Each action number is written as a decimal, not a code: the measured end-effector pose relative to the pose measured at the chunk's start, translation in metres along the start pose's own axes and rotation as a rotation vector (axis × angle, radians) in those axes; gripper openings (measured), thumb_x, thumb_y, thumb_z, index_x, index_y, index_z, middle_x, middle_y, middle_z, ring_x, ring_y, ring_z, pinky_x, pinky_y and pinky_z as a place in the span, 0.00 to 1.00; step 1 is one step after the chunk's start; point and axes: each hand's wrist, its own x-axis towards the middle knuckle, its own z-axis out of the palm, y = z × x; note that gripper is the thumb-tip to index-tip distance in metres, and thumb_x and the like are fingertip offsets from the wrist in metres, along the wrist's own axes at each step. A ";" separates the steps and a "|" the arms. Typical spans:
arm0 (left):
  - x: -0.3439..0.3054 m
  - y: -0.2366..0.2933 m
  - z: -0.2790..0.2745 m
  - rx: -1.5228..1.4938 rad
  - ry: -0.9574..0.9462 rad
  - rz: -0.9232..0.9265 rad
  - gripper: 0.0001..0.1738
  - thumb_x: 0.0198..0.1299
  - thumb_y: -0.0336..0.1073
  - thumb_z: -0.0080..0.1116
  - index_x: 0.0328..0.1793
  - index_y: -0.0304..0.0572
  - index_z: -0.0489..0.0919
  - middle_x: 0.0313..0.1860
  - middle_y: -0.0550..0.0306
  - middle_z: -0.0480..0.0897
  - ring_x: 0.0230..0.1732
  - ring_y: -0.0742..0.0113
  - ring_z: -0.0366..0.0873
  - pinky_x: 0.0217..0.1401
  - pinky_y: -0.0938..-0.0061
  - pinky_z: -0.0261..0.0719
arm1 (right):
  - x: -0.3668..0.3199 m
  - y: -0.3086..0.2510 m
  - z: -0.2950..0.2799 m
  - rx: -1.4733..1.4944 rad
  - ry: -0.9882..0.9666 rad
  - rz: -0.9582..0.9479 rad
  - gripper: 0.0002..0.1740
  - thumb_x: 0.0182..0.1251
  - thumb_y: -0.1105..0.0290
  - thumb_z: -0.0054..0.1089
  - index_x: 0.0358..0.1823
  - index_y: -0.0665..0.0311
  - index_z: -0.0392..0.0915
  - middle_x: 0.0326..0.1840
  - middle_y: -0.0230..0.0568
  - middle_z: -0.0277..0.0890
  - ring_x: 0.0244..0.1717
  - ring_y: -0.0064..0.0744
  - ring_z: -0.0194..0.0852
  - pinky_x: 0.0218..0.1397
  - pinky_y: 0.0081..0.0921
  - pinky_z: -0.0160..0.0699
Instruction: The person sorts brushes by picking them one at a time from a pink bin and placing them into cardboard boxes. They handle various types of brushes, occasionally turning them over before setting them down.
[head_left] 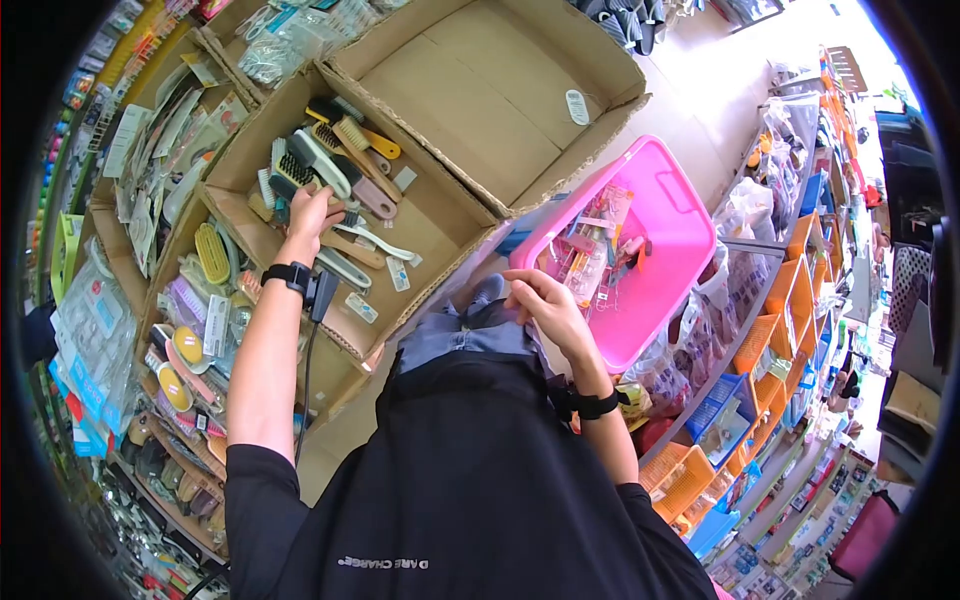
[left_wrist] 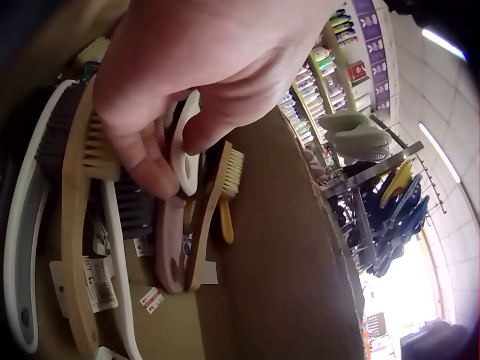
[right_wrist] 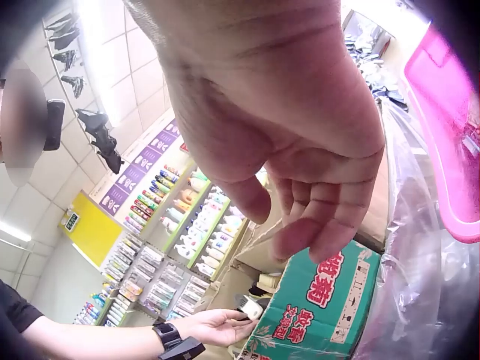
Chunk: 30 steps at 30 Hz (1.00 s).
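Observation:
My left hand (head_left: 312,215) reaches into a cardboard box of brushes. Its thumb and fingers pinch a brush with a white-edged handle (left_wrist: 190,159), whose head is hidden behind the fingers. Around it lie a wooden-handled brush (left_wrist: 73,217) with pale bristles, a grey and white brush (left_wrist: 24,232) and a smaller wooden brush (left_wrist: 213,202). A mauve handle (left_wrist: 169,244) sits just below the fingertips. My right hand (head_left: 550,310) hangs beside the pink bin (head_left: 665,290), fingers loosely curled with nothing in them; its palm (right_wrist: 277,127) shows in the right wrist view.
Next to the brush box, another cardboard box (head_left: 480,95) has a white tag in it. The pink bin holds small packaged items (head_left: 600,245). More brushes (head_left: 185,350) lie in a box at left. Orange baskets (head_left: 680,480) line the right. A green carton (right_wrist: 319,300) stands below my right hand.

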 end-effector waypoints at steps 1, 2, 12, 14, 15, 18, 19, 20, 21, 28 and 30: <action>-0.012 0.003 0.004 0.033 0.005 0.039 0.27 0.67 0.34 0.54 0.69 0.31 0.65 0.54 0.48 0.79 0.45 0.62 0.84 0.42 0.70 0.86 | -0.002 0.001 -0.001 -0.002 0.000 0.003 0.19 0.76 0.62 0.53 0.59 0.69 0.77 0.34 0.35 0.80 0.28 0.19 0.73 0.34 0.18 0.75; -0.023 0.008 0.007 0.067 0.010 0.079 0.29 0.67 0.35 0.55 0.71 0.31 0.63 0.55 0.47 0.78 0.46 0.62 0.84 0.42 0.71 0.86 | -0.003 0.001 -0.002 0.003 -0.004 0.010 0.19 0.77 0.62 0.53 0.59 0.69 0.77 0.35 0.34 0.80 0.29 0.18 0.73 0.35 0.18 0.74; -0.130 -0.028 0.086 0.263 -0.433 0.453 0.18 0.71 0.43 0.57 0.58 0.39 0.77 0.44 0.59 0.84 0.44 0.72 0.82 0.45 0.76 0.80 | -0.004 0.024 -0.034 -0.008 -0.018 0.106 0.19 0.77 0.62 0.53 0.58 0.68 0.77 0.35 0.33 0.80 0.29 0.18 0.73 0.35 0.18 0.75; -0.161 -0.026 0.112 0.360 -0.424 0.469 0.22 0.70 0.45 0.58 0.60 0.36 0.76 0.47 0.50 0.84 0.48 0.62 0.83 0.52 0.69 0.80 | -0.002 0.036 -0.045 0.011 -0.013 0.125 0.19 0.76 0.62 0.53 0.59 0.68 0.77 0.35 0.33 0.80 0.29 0.18 0.73 0.35 0.18 0.75; -0.166 -0.031 0.122 0.455 -0.389 0.577 0.24 0.70 0.47 0.57 0.60 0.35 0.75 0.50 0.45 0.83 0.51 0.56 0.82 0.55 0.66 0.79 | -0.003 0.042 -0.051 0.020 -0.008 0.133 0.19 0.76 0.62 0.53 0.59 0.68 0.77 0.35 0.33 0.80 0.29 0.18 0.73 0.35 0.18 0.75; -0.179 -0.040 0.142 0.743 -0.274 0.788 0.31 0.69 0.55 0.54 0.62 0.33 0.74 0.55 0.39 0.80 0.57 0.43 0.78 0.58 0.58 0.77 | -0.004 0.053 -0.074 0.045 0.021 0.147 0.19 0.77 0.63 0.52 0.58 0.70 0.77 0.35 0.34 0.81 0.29 0.19 0.75 0.36 0.19 0.77; -0.180 -0.044 0.147 0.831 -0.221 0.819 0.31 0.69 0.56 0.54 0.62 0.33 0.74 0.55 0.40 0.81 0.56 0.44 0.78 0.58 0.58 0.77 | -0.002 0.059 -0.084 0.062 0.036 0.150 0.19 0.77 0.63 0.52 0.58 0.70 0.77 0.35 0.35 0.81 0.29 0.19 0.75 0.36 0.19 0.77; -0.181 -0.047 0.151 0.921 -0.168 0.849 0.32 0.69 0.57 0.54 0.62 0.33 0.74 0.55 0.41 0.81 0.56 0.44 0.78 0.57 0.58 0.78 | 0.000 0.067 -0.094 0.081 0.049 0.153 0.19 0.77 0.63 0.52 0.58 0.71 0.77 0.35 0.35 0.81 0.29 0.19 0.75 0.36 0.19 0.77; -0.183 -0.048 0.155 0.985 -0.119 0.895 0.33 0.67 0.58 0.54 0.61 0.34 0.75 0.54 0.43 0.81 0.55 0.46 0.79 0.55 0.58 0.79 | 0.005 0.083 -0.109 0.103 0.048 0.153 0.19 0.77 0.64 0.52 0.57 0.72 0.77 0.35 0.36 0.81 0.29 0.20 0.76 0.36 0.19 0.78; -0.178 -0.055 0.166 1.140 -0.026 0.929 0.30 0.63 0.54 0.61 0.58 0.35 0.75 0.48 0.46 0.82 0.50 0.47 0.81 0.49 0.58 0.81 | 0.067 0.187 -0.213 0.492 0.356 0.328 0.16 0.76 0.65 0.51 0.58 0.66 0.77 0.35 0.37 0.82 0.22 0.18 0.74 0.26 0.18 0.73; -0.176 -0.056 0.170 1.163 0.010 0.937 0.29 0.61 0.52 0.64 0.58 0.36 0.75 0.47 0.46 0.82 0.49 0.47 0.81 0.48 0.58 0.81 | 0.094 0.214 -0.230 0.349 0.407 0.344 0.17 0.75 0.65 0.52 0.58 0.66 0.76 0.36 0.39 0.82 0.22 0.19 0.74 0.25 0.18 0.73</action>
